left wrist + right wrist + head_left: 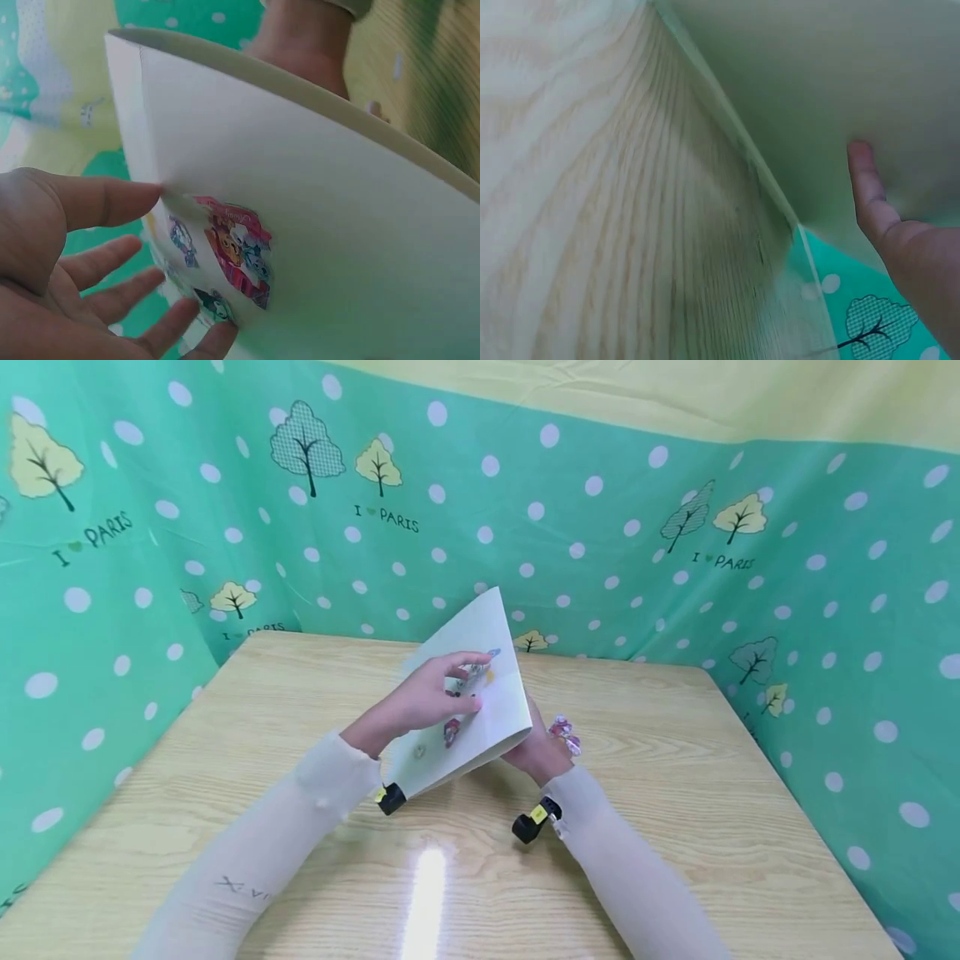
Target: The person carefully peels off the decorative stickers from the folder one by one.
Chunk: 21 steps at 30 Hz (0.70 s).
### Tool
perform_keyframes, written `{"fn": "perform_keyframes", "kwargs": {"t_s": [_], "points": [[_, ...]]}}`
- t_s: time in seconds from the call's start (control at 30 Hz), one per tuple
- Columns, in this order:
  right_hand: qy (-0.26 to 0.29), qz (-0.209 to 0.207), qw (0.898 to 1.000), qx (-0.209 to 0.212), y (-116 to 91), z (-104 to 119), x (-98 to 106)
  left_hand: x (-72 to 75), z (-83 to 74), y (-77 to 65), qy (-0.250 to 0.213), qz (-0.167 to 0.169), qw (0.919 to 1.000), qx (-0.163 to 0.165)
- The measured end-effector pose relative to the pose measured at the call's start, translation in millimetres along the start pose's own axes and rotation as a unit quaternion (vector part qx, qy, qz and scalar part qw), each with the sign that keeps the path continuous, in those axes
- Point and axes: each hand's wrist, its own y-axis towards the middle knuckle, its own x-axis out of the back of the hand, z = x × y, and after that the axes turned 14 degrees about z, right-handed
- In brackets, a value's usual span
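Nearest us, two wrist cameras, one on the left sleeve (392, 798) and one on the right sleeve (528, 827), sit above the wooden table (637, 735). Past them, at twelve o'clock from us, the hands meet at a white paper sheet (502, 714) held tilted over the table. Taking that sheet as our dial, the left hand (429, 692) comes in from seven o'clock, thumb and fingers spread before the stickered face; we cannot tell whether it pinches anything. The right hand (534, 747) comes from five o'clock and lies behind, one digit straight against the back; its other fingers are hidden, so we cannot tell its grip.

We judge the sheet light and fairly stiff, since it bows smoothly, but easily creased. Its blank lower edge, near five o'clock, seems our best hold, with a flat palm behind. The cartoon stickers (238, 251) look thin and glossy, perhaps slippery; we would lift one by its rim. Farthest off, at twelve o'clock, hangs the dotted green curtain (585, 518).
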Motion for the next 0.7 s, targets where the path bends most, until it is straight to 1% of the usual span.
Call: {"fn": "perform_keyframes", "kwargs": {"t_s": [0.13,0.2,0.33,0.47,0.6,0.7], "points": [[-0.033,0.037,0.999,-0.009,-3,7,1,-0.5,13.2,3.2,0.036,0.003,0.9987,0.036],[-0.049,0.040,0.998,-0.011,-5,7,2,-0.4,19.7,4.4,0.050,0.011,0.9977,0.043],[-0.060,0.042,0.997,0.002,-7,7,7,0.5,29.5,6.7,0.073,0.024,0.9965,0.032],[-0.054,0.028,0.998,0.013,-9,8,14,2.5,39.2,9.4,0.106,0.045,0.9931,0.025],[-0.037,0.003,0.999,-0.014,-11,9,22,5.2,49.3,11.2,0.139,0.070,0.9876,0.020],[-0.033,-0.001,0.999,-0.034,-13,10,28,7.2,54.2,11.6,0.155,0.081,0.9844,0.020]]}}
